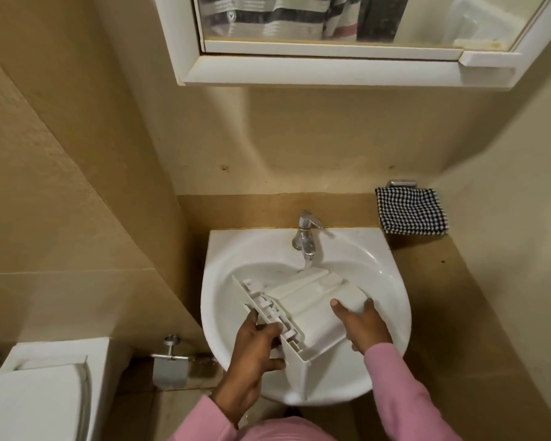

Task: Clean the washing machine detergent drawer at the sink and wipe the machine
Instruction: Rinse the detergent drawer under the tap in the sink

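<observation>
The white plastic detergent drawer [306,305] lies turned over in the white sink [392,281], its far end under the chrome tap [304,235], from which water runs onto it. My left hand [255,354] grips the drawer's front panel, fingers curled round its edge. My right hand [361,326] holds the drawer's right side, thumb on top and fingers wrapped round the edge. Both sleeves are pink.
A black-and-white checked cloth [411,210] hangs on a holder right of the sink. A mirror cabinet [331,68] juts out overhead. A toilet [35,396] stands at lower left, with a paper holder [169,361] on the wall beside it.
</observation>
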